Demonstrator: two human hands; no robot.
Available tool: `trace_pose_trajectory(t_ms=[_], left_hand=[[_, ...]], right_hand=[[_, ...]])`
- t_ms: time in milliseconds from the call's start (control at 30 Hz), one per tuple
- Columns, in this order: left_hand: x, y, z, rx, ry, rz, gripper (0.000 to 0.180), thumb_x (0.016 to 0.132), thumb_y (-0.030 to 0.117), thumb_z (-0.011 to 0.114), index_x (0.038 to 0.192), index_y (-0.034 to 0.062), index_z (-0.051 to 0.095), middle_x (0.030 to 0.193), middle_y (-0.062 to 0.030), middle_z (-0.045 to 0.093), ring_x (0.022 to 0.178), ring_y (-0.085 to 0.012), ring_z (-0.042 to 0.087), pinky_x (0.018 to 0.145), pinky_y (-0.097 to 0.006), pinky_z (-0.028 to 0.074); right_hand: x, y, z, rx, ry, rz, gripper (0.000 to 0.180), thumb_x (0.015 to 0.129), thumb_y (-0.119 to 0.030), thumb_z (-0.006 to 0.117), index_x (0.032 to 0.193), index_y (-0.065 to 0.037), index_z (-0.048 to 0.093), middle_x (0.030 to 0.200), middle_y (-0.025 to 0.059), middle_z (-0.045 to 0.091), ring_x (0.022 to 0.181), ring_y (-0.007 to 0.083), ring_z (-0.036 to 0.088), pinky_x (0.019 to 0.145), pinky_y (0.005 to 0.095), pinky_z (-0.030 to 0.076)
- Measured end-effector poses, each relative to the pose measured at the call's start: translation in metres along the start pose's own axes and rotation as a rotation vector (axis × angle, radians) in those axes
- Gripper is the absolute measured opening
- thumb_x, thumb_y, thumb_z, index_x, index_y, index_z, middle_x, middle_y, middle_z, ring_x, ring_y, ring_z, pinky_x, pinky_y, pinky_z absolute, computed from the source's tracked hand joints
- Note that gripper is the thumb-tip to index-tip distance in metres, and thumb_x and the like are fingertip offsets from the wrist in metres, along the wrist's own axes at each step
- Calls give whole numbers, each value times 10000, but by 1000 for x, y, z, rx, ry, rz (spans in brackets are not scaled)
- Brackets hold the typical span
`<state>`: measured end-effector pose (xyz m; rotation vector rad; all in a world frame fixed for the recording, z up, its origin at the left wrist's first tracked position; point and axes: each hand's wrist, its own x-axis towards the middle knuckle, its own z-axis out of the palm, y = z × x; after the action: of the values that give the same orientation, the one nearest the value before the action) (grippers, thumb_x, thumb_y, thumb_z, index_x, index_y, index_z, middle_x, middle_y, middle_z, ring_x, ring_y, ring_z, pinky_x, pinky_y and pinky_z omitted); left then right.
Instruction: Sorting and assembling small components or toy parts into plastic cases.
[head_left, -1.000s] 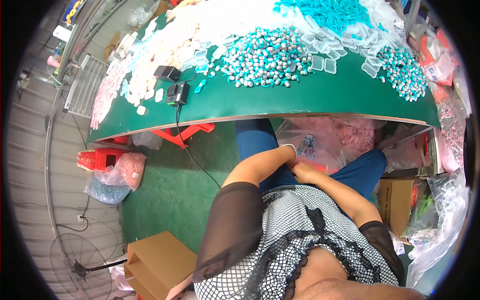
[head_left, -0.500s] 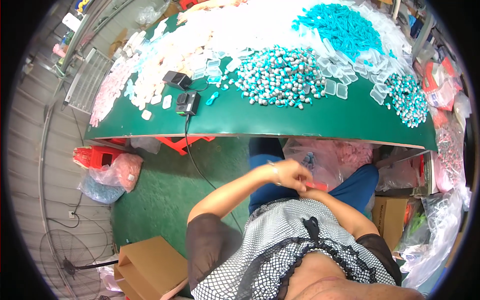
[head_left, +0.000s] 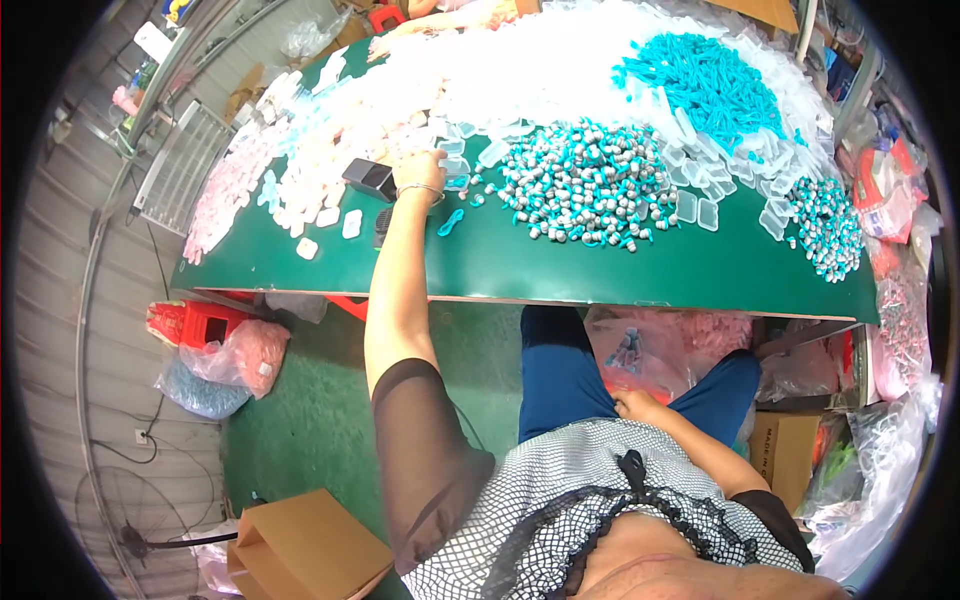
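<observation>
Reaching to the upper middle of the frame, the left hand [head_left: 425, 165] rests fingers curled on clear plastic cases [head_left: 462, 160] on the green counter [head_left: 560, 265]; right hand [head_left: 635, 405] lies in the lap, grip unclear.

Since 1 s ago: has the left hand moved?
Yes. The left hand has gone from the lap up onto the green table, past its near edge, and now rests among clear plastic cases beside the black device.

The left hand [head_left: 428, 168] reaches among small clear trays [head_left: 470, 160] on the worktop [head_left: 560, 265], its fingertips lost among them, grip unreadable. The right hand [head_left: 637, 405] rests in the lap, fingers tucked under. The grey-and-teal pieces [head_left: 585, 190] are too small to identify.
</observation>
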<state>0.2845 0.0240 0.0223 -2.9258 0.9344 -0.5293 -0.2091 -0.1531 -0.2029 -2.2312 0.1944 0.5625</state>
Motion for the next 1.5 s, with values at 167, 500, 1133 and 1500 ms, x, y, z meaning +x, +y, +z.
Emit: trace_pose_trajectory(t_ms=[167, 500, 1133, 1500], left_hand=[[12, -15, 14, -30, 49, -14, 171, 802, 243, 668, 962, 192, 701, 917, -104, 696, 921, -289, 650, 821, -418, 500], [-10, 18, -41, -248, 406, 43, 74, 782, 133, 665, 846, 103, 685, 802, -117, 678, 743, -286, 658, 700, -401, 522], [-123, 303, -55, -890, 225, 343, 27, 775, 115, 652, 782, 98, 633, 731, -93, 610, 658, -314, 625, 558, -434, 488], [-145, 290, -57, -1018, 203, 360, 365, 762, 101, 709, 1113, 77, 612, 1018, -99, 624, 731, -234, 624, 616, -350, 506]], right_hand=[[-1, -1, -1, 5, 15, -20, 317, 856, -201, 561, 1130, -51, 610, 1005, 221, 660, 935, 387, 641, 835, 457, 508], [-29, -34, -45, 20, 25, -167, 289, 860, -149, 571, 1124, -36, 604, 1011, 202, 667, 949, 370, 640, 821, 448, 509], [-70, -81, -225, 120, 870, -343, 156, 849, -26, 603, 995, -7, 653, 833, 101, 634, 664, 186, 590, 600, 299, 464], [-60, -67, -234, 76, 977, -360, 143, 841, -13, 608, 976, -15, 658, 825, 88, 619, 647, 167, 572, 583, 289, 452]])
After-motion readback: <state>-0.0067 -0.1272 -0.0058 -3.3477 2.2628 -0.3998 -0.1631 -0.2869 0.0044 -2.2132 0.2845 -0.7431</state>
